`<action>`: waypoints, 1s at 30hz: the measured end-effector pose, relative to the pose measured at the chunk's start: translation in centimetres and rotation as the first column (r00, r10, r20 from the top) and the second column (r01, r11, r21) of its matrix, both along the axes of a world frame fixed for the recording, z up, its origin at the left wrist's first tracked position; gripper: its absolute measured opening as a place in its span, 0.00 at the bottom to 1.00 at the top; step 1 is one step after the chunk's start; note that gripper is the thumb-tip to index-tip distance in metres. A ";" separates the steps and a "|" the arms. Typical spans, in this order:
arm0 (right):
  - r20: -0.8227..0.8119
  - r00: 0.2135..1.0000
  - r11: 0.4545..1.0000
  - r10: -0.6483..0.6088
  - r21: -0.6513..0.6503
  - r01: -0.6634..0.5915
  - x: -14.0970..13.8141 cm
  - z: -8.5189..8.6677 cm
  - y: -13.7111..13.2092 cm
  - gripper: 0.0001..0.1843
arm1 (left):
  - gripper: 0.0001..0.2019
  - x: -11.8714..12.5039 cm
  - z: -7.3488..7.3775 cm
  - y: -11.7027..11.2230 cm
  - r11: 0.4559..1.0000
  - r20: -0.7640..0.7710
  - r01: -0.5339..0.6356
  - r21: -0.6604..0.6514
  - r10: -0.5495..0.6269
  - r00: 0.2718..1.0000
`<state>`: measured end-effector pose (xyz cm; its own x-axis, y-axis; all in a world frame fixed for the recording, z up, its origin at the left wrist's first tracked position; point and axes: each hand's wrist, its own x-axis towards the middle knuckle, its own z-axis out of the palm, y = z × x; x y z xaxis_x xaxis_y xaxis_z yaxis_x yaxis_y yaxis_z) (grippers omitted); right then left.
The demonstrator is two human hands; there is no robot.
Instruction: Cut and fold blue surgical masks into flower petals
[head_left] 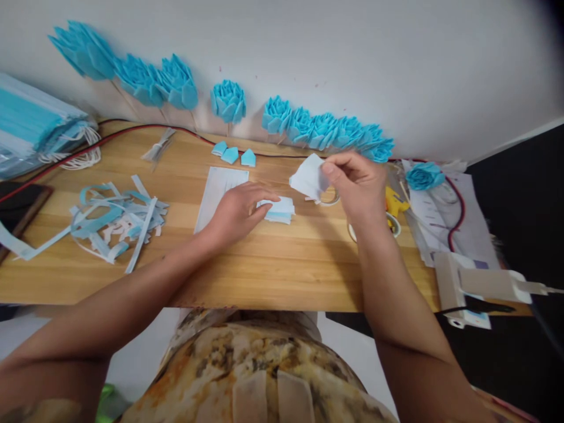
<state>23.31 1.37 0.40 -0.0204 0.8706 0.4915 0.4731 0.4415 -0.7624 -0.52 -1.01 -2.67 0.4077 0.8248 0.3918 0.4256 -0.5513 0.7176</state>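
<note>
Raised above the right half of the table, my right hand pinches a white cut piece of mask fabric between thumb and fingers. The piece hangs to the left of the fingers. My left hand is low over the table, its fingers stretched and its thumb apart. Its fingertips are at a small stack of white and light-blue fabric pieces; whether they touch it I cannot tell. Partly under that hand lies a flat white sheet. Behind it rest several small blue folded petals.
Blue fabric flowers on sticks lean along the wall. Fabric scraps lie at left, near packed face masks. At right are tape rolls, a yellow glue gun, a loose flower and a power strip. A red-black cable crosses the back.
</note>
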 end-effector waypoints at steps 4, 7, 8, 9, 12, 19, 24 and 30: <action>-0.061 0.998 0.999 0.007 -0.038 -0.009 0.6 -0.3 0.8 0.17 | 0.15 0.3 -1.1 -0.3 0.973 -0.264 0.174 0.153 -0.129 0.956; -0.119 0.992 0.990 0.041 -0.126 -0.056 0.5 -0.7 0.9 0.19 | 0.15 0.7 -1.3 -1.0 0.956 -0.462 0.239 0.168 -0.138 0.876; -0.146 0.988 0.982 0.058 -0.167 -0.083 0.4 -0.8 0.9 0.20 | 0.14 0.8 -1.3 -1.2 0.950 -0.517 0.261 0.170 -0.139 0.844; -0.177 0.981 0.971 0.076 -0.212 -0.114 0.2 -0.9 0.8 0.20 | 0.14 0.9 -1.2 -1.4 0.944 -0.565 0.281 0.173 -0.139 0.814; -0.261 0.956 0.911 0.135 -0.347 -0.224 -0.8 -1.6 0.5 0.20 | 0.12 1.0 -1.0 -2.0 0.928 -0.652 0.319 0.192 -0.122 0.748; -0.016 0.966 0.868 0.259 -0.434 -0.240 -3.6 -4.6 -0.1 0.11 | 0.15 1.7 -0.5 -3.4 0.945 -0.733 0.310 0.106 -0.137 0.666; 0.233 0.942 0.937 0.240 -0.310 -0.162 -3.9 -5.2 -0.2 0.09 | 0.16 1.5 -0.1 -3.7 0.940 -0.737 0.321 0.118 -0.134 0.663; 0.276 0.935 0.949 0.223 -0.282 -0.144 -3.9 -5.2 -0.3 0.08 | 0.15 0.9 2.1 -3.4 0.961 -0.625 0.270 0.052 -0.180 0.759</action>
<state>19.37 1.11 -4.82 -0.3038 0.9314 0.2007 0.6267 0.3540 -0.6942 0.36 -4.37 -0.59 0.7644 0.6380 0.0927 0.5990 -0.7560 0.2641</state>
